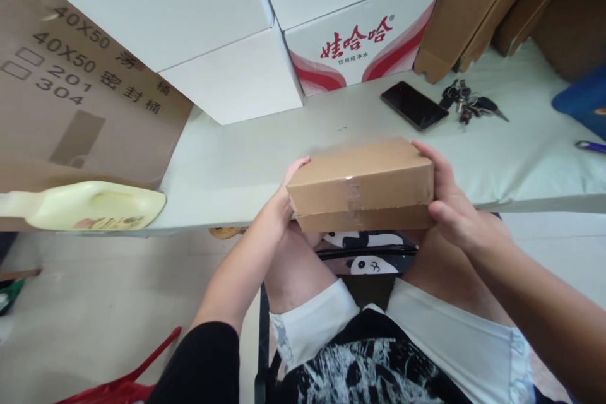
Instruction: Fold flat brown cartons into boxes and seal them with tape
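Observation:
A brown cardboard box (331,192) is held between my two hands at the front edge of the pale green table. Clear tape runs down the middle of its near side. My left hand (286,192) grips the box's left end, with most of its fingers hidden behind the cardboard. At the right end my right hand (447,192) is wrapped round the corner, thumb on the near side and fingers toward the far top edge. The box looks closed, tilted slightly toward me.
Behind the box, a black phone (414,105) and a bunch of keys (466,101) lie on the table (237,158). White cartons (360,50) line the back. A large brown carton (95,88) stands left, near a pale yellow bottle (97,205). A purple pen (591,146) lies right.

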Motion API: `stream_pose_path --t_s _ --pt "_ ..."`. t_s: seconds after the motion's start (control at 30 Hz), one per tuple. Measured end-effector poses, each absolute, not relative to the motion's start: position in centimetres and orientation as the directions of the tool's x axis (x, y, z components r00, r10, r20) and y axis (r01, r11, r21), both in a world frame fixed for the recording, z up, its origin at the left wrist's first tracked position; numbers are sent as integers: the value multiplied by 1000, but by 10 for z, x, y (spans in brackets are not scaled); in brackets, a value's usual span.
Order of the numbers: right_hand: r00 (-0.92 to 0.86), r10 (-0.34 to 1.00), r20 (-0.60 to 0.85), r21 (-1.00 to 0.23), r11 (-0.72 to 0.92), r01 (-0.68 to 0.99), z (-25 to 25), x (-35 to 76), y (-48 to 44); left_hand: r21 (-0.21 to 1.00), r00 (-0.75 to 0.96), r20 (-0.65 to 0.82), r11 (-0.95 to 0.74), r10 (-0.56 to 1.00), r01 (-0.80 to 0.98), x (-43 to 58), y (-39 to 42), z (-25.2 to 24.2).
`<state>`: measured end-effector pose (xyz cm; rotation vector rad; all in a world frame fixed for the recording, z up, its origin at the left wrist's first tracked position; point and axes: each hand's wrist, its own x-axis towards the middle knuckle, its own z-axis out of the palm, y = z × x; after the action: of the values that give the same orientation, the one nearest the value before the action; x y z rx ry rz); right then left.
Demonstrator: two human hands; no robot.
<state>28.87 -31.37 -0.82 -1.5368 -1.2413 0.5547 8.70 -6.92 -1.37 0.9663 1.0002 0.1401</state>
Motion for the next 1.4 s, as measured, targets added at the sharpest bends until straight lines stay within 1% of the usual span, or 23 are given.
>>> stream_pose_path --t_s 0.03,0.07,0.1,0.13,0.17,0.27,0.33,0.43,0.5,0.63,0.7,0.73,0.77,0.8,0.87,0.93,1.0,1.07,1.13,1.2,1.27,1.33,1.4 --pt "348 888 300 -881 118 458 -3 288 -315 693 548 -695 637 466 337 90 -69 -13" --pt "350 869 350 -861 153 484 3 286 -316 675 548 -711 643 440 360 92 -70 -12" --pt "357 849 389 -842 171 511 10 285 -314 691 574 -698 614 429 381 93 -72 -11" --pt "377 835 402 -836 167 522 17 285 -312 735 622 -655 553 429 393 93 -74 -10" --pt "405 830 383 -849 145 507 22 285 -308 788 679 -596 473 429 393 91 -76 -10" --pt "534 818 214 -931 5 365 22 292 -294 888 772 -458 259 440 379 85 -79 -16" --pt "603 794 72 -973 -76 216 10 299 -285 921 767 -382 143 515 363 81 -74 -24" --pt "607 790 -88 -994 -114 4 -11 303 -274 939 725 -259 -10 638 344 77 -57 -37" --pt "582 803 -127 -991 -129 -39 -16 300 -271 932 691 -230 -48 686 359 74 -45 -43" --pt "562 820 -110 -992 -126 -10 -9 291 -271 907 617 -182 -112 766 407 70 -31 -33" --pt "558 824 -95 -994 -113 -3 -6 289 -272 882 561 -65 -215 825 419 74 -33 -16" --pt "558 825 -91 -994 -113 6 -6 289 -272 858 529 39 -300 847 418 77 -37 -5" --pt "560 824 -89 -993 -118 16 -6 289 -272 831 526 150 -395 837 391 81 -41 8" --pt "564 821 -88 -992 -123 25 -7 290 -272 803 549 243 -483 800 348 86 -48 20" --pt "572 816 -84 -991 -128 37 -9 291 -272 729 659 335 -629 673 271 97 -62 42" --pt "576 814 -73 -992 -116 38 -11 291 -271 636 771 344 -737 535 228 107 -78 57" --pt "577 815 -54 -995 -90 33 -11 290 -271 577 845 290 -787 448 219 114 -92 62" --pt "579 814 -36 -998 -62 26 -12 289 -271 505 887 197 -818 418 274 118 -103 63" --pt "583 812 -29 -999 -49 18 -13 288 -270 398 911 99 -855 401 333 119 -111 63" --pt "588 809 -24 -998 -53 32 -17 292 -270 293 931 8 -891 366 348 119 -116 65" --pt "609 793 12 -995 -53 89 -24 301 -270 236 941 -61 -912 332 336 118 -118 67" --pt "661 748 67 -976 -88 198 -31 317 -273 213 938 -93 -914 333 345 118 -119 69" --pt "709 699 94 -912 -225 343 -37 335 -279 218 932 -77 -906 354 362 119 -117 69"
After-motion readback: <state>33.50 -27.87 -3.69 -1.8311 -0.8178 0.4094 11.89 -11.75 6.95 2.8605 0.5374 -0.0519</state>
